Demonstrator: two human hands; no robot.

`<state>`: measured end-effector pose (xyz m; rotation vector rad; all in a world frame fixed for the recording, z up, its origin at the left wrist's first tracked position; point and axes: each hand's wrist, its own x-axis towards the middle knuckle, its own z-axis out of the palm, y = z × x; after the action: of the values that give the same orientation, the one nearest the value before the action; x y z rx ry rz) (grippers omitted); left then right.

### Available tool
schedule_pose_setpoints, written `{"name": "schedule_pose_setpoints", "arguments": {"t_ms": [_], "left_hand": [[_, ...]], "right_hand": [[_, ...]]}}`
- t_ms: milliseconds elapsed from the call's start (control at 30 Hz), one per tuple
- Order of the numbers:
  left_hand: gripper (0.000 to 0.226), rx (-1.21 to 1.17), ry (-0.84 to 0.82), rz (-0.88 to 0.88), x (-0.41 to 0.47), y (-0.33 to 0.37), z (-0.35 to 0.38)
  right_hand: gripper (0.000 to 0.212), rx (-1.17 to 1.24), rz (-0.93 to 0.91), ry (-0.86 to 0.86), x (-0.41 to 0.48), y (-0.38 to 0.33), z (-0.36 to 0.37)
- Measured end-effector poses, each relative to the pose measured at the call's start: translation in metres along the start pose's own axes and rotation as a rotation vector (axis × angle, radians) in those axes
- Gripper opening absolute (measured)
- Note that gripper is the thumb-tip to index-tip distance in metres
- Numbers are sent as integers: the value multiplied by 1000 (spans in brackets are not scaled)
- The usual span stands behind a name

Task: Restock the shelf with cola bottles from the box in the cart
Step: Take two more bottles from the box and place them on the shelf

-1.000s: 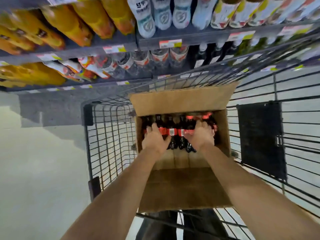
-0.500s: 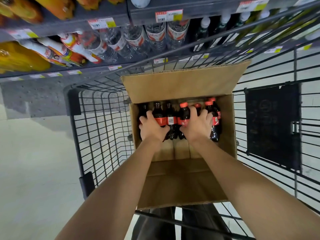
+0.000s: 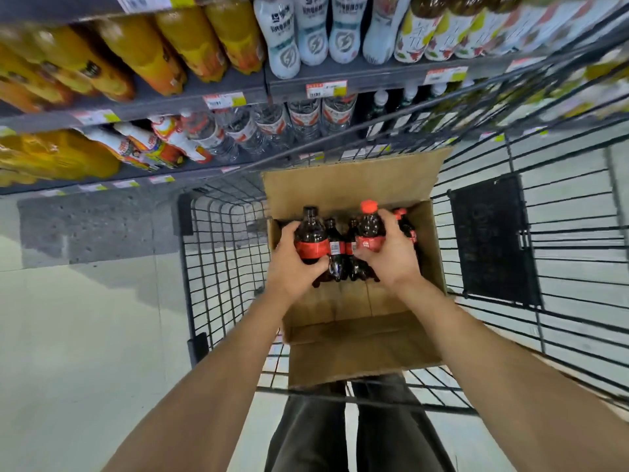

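An open cardboard box (image 3: 347, 185) stands in a black wire cart (image 3: 224, 253). Small cola bottles with red labels stand along the box's far side (image 3: 335, 248). My left hand (image 3: 292, 267) grips a black-capped cola bottle (image 3: 310, 236), lifted above the others. My right hand (image 3: 391, 253) grips a red-capped cola bottle (image 3: 369, 229), also raised. Another red-capped bottle (image 3: 406, 226) stands behind my right hand.
Shelves (image 3: 204, 97) rise just beyond the cart, holding orange drink bottles (image 3: 136, 59), white bottles (image 3: 306, 32) and clear water bottles (image 3: 258, 131). Price tags line the shelf edges. Pale floor (image 3: 85, 335) lies to the left. My legs (image 3: 343, 430) show below the cart handle.
Both hands went from resting on the bottles in the box to gripping one each and lifting them above the rest. The camera tilted up, showing more shelf.
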<state>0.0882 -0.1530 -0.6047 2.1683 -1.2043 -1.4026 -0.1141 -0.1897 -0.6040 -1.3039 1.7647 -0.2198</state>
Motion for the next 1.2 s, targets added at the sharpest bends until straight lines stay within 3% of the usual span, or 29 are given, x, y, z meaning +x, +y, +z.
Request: {"name": "schedule_pose_setpoints", "arguments": {"t_ms": [333, 633, 933, 1200], "left_hand": [[83, -37, 202, 322, -80, 71, -100], [79, -50, 381, 566, -192, 111, -181], [81, -46, 594, 683, -331, 139, -253], [85, -35, 759, 724, -419, 134, -343]], "right_hand": [[79, 196, -219, 163, -95, -107, -59], [82, 284, -518, 189, -199, -193, -112], [84, 282, -741, 171, -325, -251, -142], [88, 261, -917, 179, -396, -351, -138]]}}
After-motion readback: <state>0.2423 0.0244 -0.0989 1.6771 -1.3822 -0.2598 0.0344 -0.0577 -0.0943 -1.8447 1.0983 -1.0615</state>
